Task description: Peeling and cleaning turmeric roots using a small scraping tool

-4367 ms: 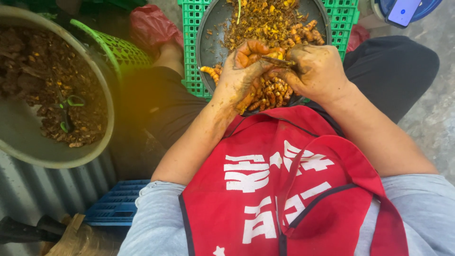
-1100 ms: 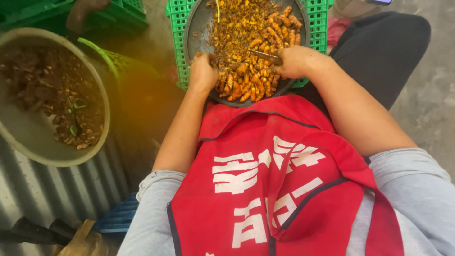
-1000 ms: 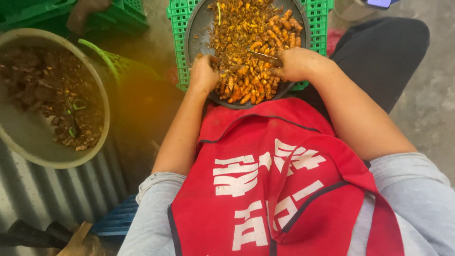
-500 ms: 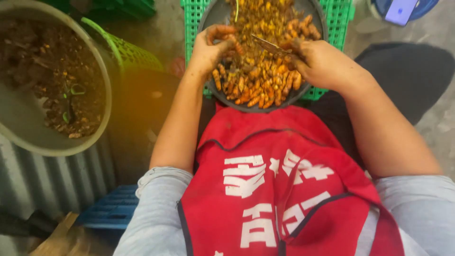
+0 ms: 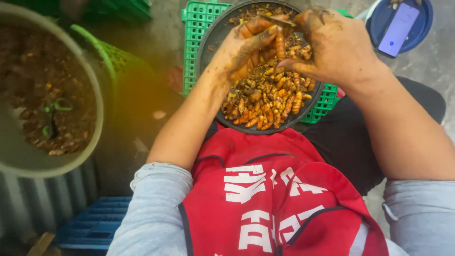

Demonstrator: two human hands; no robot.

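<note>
A: Far left: large pale basin (image 5: 97, 118), filled with brown peelings and scraps, a few green bits among them. Just right of it, rim of a green mesh basket (image 5: 111, 54), mostly in shadow. Bottom left corner: blue plastic crate (image 5: 95, 225) on the floor.

B: Centre?

A: Green plastic crate (image 5: 194, 35), upturned, carrying a dark round pan (image 5: 208, 42). Pan heaped with orange-yellow turmeric roots (image 5: 265, 102), thickest toward the near rim.

B: Hands?

A: Left hand (image 5: 241, 50), soil-stained, over the far half of the pan, fingers curled closed round one turmeric piece (image 5: 279, 42), held roughly upright. Right hand (image 5: 334, 45), equally stained, just beside, partly closed; thin dark blade (image 5: 277, 20) showing between thumb and the piece, handle hidden in the palm, so grip on it not fully readable.

B: Advice for the scraping in hand?

A: By judgement only: keep the piece pinched low, clear of the blade edge; work in short strokes away from the left thumb; turn the root a little after each stroke; hold both hands above the pan so skin falls inside the rim rather than on the red apron (image 5: 279, 199).

B: Far right?

A: Top right corner: blue round lid or dish (image 5: 422, 28) on the floor, a phone (image 5: 397, 29) with pale screen lying in it, well apart from the pan.
</note>
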